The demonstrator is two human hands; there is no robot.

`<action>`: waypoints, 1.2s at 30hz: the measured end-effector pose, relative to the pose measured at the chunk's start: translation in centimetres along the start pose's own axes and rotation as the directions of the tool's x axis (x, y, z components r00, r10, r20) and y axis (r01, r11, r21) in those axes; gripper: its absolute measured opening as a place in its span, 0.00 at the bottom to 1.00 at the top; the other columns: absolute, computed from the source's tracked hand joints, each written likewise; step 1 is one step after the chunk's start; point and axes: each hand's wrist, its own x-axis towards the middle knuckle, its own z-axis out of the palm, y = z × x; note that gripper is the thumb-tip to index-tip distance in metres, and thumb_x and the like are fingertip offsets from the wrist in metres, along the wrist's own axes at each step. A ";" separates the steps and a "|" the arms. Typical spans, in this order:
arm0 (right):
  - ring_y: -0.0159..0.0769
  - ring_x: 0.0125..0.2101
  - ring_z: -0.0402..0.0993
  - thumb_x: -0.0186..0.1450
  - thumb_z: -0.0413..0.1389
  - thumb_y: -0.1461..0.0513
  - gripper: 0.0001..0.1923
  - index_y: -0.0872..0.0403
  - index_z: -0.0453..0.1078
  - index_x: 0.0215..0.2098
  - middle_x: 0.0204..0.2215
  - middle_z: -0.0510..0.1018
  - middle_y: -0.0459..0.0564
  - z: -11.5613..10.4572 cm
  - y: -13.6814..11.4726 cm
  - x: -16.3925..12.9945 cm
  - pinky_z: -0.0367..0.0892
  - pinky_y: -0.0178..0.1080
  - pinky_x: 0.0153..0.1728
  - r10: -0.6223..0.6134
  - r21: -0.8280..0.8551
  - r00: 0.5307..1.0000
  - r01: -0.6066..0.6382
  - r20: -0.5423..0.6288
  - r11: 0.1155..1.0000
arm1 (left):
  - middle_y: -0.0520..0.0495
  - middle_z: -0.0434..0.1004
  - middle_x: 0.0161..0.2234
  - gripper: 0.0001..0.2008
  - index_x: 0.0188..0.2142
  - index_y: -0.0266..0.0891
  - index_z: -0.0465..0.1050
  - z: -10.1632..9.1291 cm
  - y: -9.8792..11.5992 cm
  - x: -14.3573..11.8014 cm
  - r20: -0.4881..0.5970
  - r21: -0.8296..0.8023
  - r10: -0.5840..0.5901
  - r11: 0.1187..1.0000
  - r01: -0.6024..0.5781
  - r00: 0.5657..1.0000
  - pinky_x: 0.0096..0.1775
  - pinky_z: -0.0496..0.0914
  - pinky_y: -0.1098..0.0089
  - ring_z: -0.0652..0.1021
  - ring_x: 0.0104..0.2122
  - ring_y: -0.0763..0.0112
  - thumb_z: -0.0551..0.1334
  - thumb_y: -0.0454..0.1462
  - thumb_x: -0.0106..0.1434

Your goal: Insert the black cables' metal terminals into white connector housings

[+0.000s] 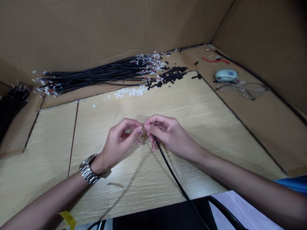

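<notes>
Black cable (170,168) pinched by left hand (119,143) and right hand (169,133) — mid-table (219,126), bare wood around.

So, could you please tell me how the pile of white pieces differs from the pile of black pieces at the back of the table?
The white pieces are pale, and lie in a thin, loose row left of the black pieces. The black pieces are dark, heaped more thickly, with strays scattered to the right. Both piles are small loose parts beside the cable bundle, away from both hands.
</notes>
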 end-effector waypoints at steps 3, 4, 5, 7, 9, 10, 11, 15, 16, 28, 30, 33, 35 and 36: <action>0.27 0.16 0.67 0.63 0.61 0.55 0.11 0.55 0.69 0.34 0.20 0.69 0.39 0.0 0.3 0.0 0.70 0.31 0.15 -0.037 -0.006 0.999 0.037 0.003 0.999 | 0.48 0.78 0.32 0.09 0.40 0.36 0.73 0.0 0.1 0.0 0.009 -0.018 -0.028 0.999 0.028 1.000 0.29 0.79 0.75 0.78 0.27 0.76 0.64 0.40 0.66; 0.26 0.16 0.67 0.64 0.61 0.55 0.11 0.54 0.68 0.34 0.20 0.69 0.39 0.0 0.4 0.0 0.69 0.31 0.15 -0.052 -0.014 0.999 0.052 0.001 0.999 | 0.48 0.78 0.32 0.09 0.40 0.36 0.73 0.0 0.1 0.1 0.016 -0.023 -0.044 0.999 0.044 0.999 0.29 0.79 0.75 0.78 0.27 0.76 0.64 0.40 0.65; 0.26 0.16 0.67 0.64 0.60 0.56 0.10 0.54 0.68 0.34 0.20 0.69 0.39 0.0 0.4 -0.1 0.69 0.31 0.15 -0.068 -0.032 0.998 0.068 -0.001 0.997 | 0.48 0.78 0.32 0.09 0.40 0.35 0.73 -0.1 0.1 0.1 0.025 -0.028 -0.058 0.998 0.059 0.998 0.29 0.79 0.75 0.78 0.27 0.75 0.64 0.41 0.65; 0.25 0.16 0.66 0.65 0.60 0.58 0.08 0.54 0.68 0.35 0.21 0.68 0.39 0.0 0.4 -0.3 0.67 0.30 0.16 -0.110 -0.100 0.994 0.108 -0.009 0.989 | 0.48 0.78 0.31 0.09 0.39 0.36 0.73 -0.1 0.2 0.0 0.039 -0.027 -0.067 0.997 0.068 0.997 0.29 0.79 0.74 0.78 0.26 0.75 0.64 0.41 0.65; 0.24 0.16 0.66 0.65 0.59 0.60 0.06 0.53 0.68 0.35 0.22 0.68 0.39 0.0 0.3 -0.6 0.64 0.29 0.16 -0.160 -0.207 0.987 0.153 -0.016 0.966 | 0.48 0.78 0.31 0.08 0.40 0.36 0.73 -0.1 0.2 -0.1 0.036 0.010 -0.041 0.999 0.040 0.999 0.28 0.77 0.76 0.78 0.26 0.75 0.65 0.40 0.65; 0.24 0.17 0.65 0.65 0.58 0.61 0.05 0.53 0.68 0.35 0.23 0.69 0.40 0.0 0.3 -0.7 0.63 0.28 0.16 -0.184 -0.260 0.983 0.173 -0.019 0.950 | 0.49 0.77 0.31 0.08 0.40 0.37 0.73 -0.1 0.2 -0.1 0.024 0.048 -0.014 0.999 0.013 1.000 0.28 0.76 0.77 0.78 0.26 0.76 0.65 0.39 0.65; 0.24 0.17 0.65 0.66 0.57 0.61 0.04 0.54 0.68 0.35 0.23 0.69 0.40 0.0 0.2 -0.8 0.62 0.28 0.17 -0.204 -0.303 0.979 0.188 -0.021 0.934 | 0.49 0.77 0.31 0.07 0.41 0.37 0.74 0.0 0.2 -0.2 0.007 0.098 0.018 0.995 -0.019 1.000 0.27 0.74 0.78 0.77 0.25 0.76 0.65 0.38 0.64; 0.24 0.18 0.65 0.66 0.56 0.62 0.02 0.54 0.68 0.35 0.23 0.68 0.40 -0.1 0.3 -0.7 0.62 0.29 0.19 -0.204 -0.336 0.979 0.187 -0.018 0.923 | 0.50 0.77 0.29 0.03 0.39 0.38 0.75 -0.2 0.0 -0.1 -0.038 0.329 0.234 0.921 -0.209 0.972 0.23 0.67 0.80 0.73 0.22 0.80 0.65 0.34 0.65; 0.24 0.18 0.65 0.66 0.56 0.62 0.03 0.54 0.68 0.35 0.22 0.68 0.40 -0.1 0.3 -0.7 0.62 0.29 0.19 -0.172 -0.298 0.985 0.161 -0.009 0.941 | 0.51 0.77 0.29 0.03 0.39 0.37 0.75 -0.4 0.0 0.0 -0.021 0.385 0.302 0.882 -0.271 0.953 0.23 0.66 0.80 0.73 0.22 0.80 0.64 0.33 0.65; 0.26 0.20 0.66 0.62 0.59 0.59 0.07 0.55 0.69 0.31 0.22 0.68 0.41 -0.1 -0.5 -0.4 0.63 0.30 0.18 0.158 0.134 0.969 -0.185 0.192 0.974 | 0.49 0.78 0.29 0.07 0.41 0.37 0.73 -2.7 0.7 0.9 0.366 0.611 0.657 0.364 -0.703 0.659 0.28 0.69 0.74 0.76 0.27 0.73 0.63 0.29 0.64; 0.25 0.19 0.65 0.64 0.58 0.60 0.06 0.55 0.69 0.31 0.22 0.67 0.40 -0.1 -0.3 -0.5 0.64 0.30 0.18 0.075 0.062 0.990 -0.083 0.124 0.995 | 0.47 0.78 0.31 0.04 0.39 0.36 0.73 -2.5 0.5 0.8 0.248 0.577 0.561 0.569 -0.586 0.789 0.29 0.70 0.75 0.76 0.28 0.74 0.62 0.31 0.65; 0.24 0.18 0.64 0.66 0.56 0.59 0.06 0.53 0.68 0.34 0.23 0.66 0.39 -0.2 -0.2 -0.8 0.64 0.29 0.18 -0.077 -0.101 0.996 0.080 0.034 0.992 | 0.48 0.76 0.27 0.07 0.38 0.35 0.74 -2.1 0.4 0.7 0.176 0.380 0.215 0.886 -0.267 0.961 0.24 0.68 0.77 0.74 0.23 0.76 0.60 0.37 0.68; 0.24 0.20 0.65 0.68 0.55 0.59 0.06 0.53 0.67 0.35 0.25 0.68 0.41 -0.2 -0.2 -1.0 0.64 0.29 0.19 -0.180 -0.245 0.984 0.175 0.000 0.954 | 0.50 0.73 0.24 0.11 0.37 0.35 0.73 -1.7 0.6 0.5 0.255 0.157 -0.016 0.987 -0.025 0.967 0.22 0.70 0.77 0.73 0.20 0.77 0.59 0.41 0.69; 0.24 0.22 0.66 0.68 0.54 0.60 0.05 0.53 0.67 0.35 0.26 0.69 0.41 -0.2 -0.3 -1.1 0.64 0.28 0.21 -0.233 -0.316 0.972 0.221 -0.002 0.923 | 0.51 0.73 0.24 0.12 0.36 0.34 0.73 -1.5 0.7 0.5 0.296 0.049 -0.087 0.996 0.076 0.951 0.22 0.71 0.77 0.74 0.20 0.77 0.58 0.42 0.69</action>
